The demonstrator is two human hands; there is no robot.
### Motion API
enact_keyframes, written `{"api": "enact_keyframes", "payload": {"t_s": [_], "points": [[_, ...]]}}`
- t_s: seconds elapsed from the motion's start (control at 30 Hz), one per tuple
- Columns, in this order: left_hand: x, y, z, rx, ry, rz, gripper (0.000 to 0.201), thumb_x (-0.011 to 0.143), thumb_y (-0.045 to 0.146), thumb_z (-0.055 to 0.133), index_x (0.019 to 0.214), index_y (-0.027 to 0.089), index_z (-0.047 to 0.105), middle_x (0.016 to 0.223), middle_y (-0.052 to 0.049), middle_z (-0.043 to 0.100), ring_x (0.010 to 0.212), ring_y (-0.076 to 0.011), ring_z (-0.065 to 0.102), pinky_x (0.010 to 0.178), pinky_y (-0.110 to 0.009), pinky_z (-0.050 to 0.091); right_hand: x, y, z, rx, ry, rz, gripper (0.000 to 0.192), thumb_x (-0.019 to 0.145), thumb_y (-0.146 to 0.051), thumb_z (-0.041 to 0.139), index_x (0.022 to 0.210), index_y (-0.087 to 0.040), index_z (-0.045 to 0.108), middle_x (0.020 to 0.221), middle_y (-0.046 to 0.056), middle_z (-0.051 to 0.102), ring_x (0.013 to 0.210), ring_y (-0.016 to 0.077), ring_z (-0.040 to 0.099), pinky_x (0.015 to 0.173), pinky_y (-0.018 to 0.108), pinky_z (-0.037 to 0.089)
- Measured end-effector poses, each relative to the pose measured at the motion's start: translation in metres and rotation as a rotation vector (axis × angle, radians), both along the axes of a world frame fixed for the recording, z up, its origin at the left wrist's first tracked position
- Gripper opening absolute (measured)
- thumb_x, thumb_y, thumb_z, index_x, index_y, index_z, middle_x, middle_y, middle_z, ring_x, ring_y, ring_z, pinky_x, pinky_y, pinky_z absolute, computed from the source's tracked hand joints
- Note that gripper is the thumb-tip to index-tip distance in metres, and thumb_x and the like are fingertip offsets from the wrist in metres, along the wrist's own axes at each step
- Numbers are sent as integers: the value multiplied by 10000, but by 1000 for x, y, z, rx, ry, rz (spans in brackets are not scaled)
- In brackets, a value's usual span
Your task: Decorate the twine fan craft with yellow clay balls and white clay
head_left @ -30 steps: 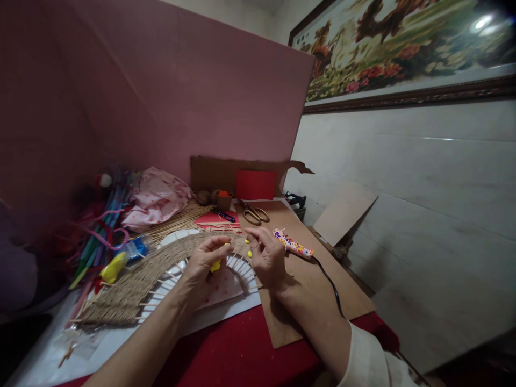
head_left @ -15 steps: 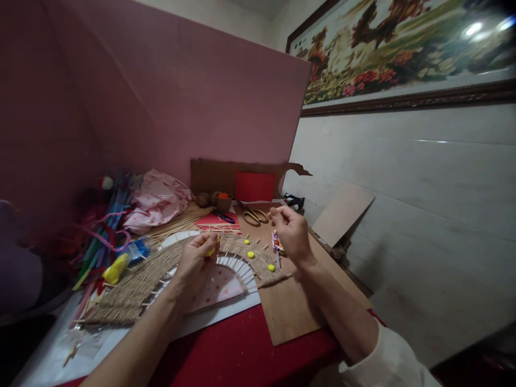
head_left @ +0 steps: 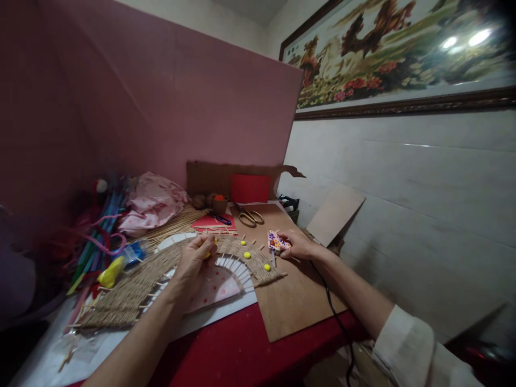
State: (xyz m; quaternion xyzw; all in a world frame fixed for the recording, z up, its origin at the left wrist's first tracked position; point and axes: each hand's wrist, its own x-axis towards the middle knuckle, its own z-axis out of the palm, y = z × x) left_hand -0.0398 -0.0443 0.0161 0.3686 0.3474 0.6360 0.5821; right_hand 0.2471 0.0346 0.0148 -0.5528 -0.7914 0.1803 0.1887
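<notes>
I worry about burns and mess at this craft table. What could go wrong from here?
The right hand grips the flower-patterned glue gun, nozzle down beside the woven twine arch; a slip could burn the left hand close by. Its black cord hangs over the edge and might snag. The small yellow dots could get knocked.

A single head-worn camera looks forward and down from the person's seat, close over the worktop (head_left: pixel 242 349). It faces the pink board (head_left: pixel 181 107) behind it, tilted, with the tiled wall (head_left: pixel 423 188) and framed picture (head_left: pixel 395 48) at right.
</notes>
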Motion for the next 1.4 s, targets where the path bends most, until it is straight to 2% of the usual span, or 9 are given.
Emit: {"api": "enact_keyframes", "payload": {"t_s": [0.23, 0.43, 0.57, 0.67, 0.77, 0.87, 0.97, 1.17, 1.4], "points": [[-1, 3, -5, 13, 102, 27, 360, 621, 417, 762, 678, 134, 546, 525, 28, 539, 335, -16, 359, 325, -140, 198, 12, 7, -7, 0, 172, -77, 283, 577, -181, 648, 856, -132, 650, 753, 13, 624, 718, 170, 554, 628, 242, 397], [-1, 2, -4, -7, 76, 29, 359, 619, 418, 762, 690, 149, 536, 462, 64, 471, 316, -16, 328, 314, -136, 173, 19, -12, 16, -125, 431, -74, 331, 771, -395, 548, 941, -114, 595, 631, 11, 557, 472, 105, 459, 422, 213, 357], [1, 1, -2, 6, 52, 48, 348, 623, 410, 759, 669, 146, 537, 472, 71, 443, 338, -14, 300, 321, -139, 184, 11, -33, 36, -456, 1009, 119, 333, 789, -399, 608, 1001, -143, 595, 882, 86, 611, 563, 80, 482, 395, 156, 348], [1, 0, -2, 42, 154, 114, 326, 618, 390, 761, 641, 137, 557, 456, 62, 448, 348, -19, 307, 335, -145, 193, -6, -44, 39, -654, 1193, 177, 328, 775, -369, 669, 981, -121, 607, 862, 70, 604, 503, 30, 408, 333, 95, 251], [0, 0, -3, 82, 259, 160, 285, 605, 353, 767, 660, 126, 606, 477, 28, 526, 383, -38, 379, 373, -155, 256, -30, -50, 34, -732, 1101, 145, 300, 748, -319, 713, 912, -96, 597, 760, 42, 610, 436, 12, 386, 306, 87, 235], [-1, 0, -3, 79, 263, 163, 297, 563, 309, 787, 750, 119, 657, 560, -3, 604, 419, -53, 430, 401, -167, 296, -51, -52, 31, -721, 923, 188, 363, 817, -469, 596, 877, -112, 559, 635, 37, 623, 357, 49, 421, 291, 142, 303], [-2, 3, -5, 53, 261, 185, 339, 524, 284, 803, 794, 116, 683, 473, 33, 536, 401, -55, 409, 394, -168, 280, -66, -53, 36, -683, 843, 191, 333, 834, -468, 561, 862, -137, 535, 568, 5, 599, 323, 48, 393, 288, 149, 281], [-3, 7, -9, 44, 245, 208, 303, 568, 367, 775, 719, 122, 679, 499, 18, 563, 353, -42, 376, 353, -176, 232, -87, -46, 43, -597, 677, 143, 288, 817, -415, 572, 746, -137, 544, 508, -26, 520, 338, 43, 358, 308, 164, 224], [-5, 7, -12, -11, 199, 219, 416, 528, 323, 801, 868, 113, 684, 622, -27, 661, 381, -51, 430, 345, -167, 246, -96, -40, 40, -566, 497, 166, 349, 806, -487, 550, 703, -154, 534, 468, -33, 482, 351, 63, 372, 328, 178, 254]]}}
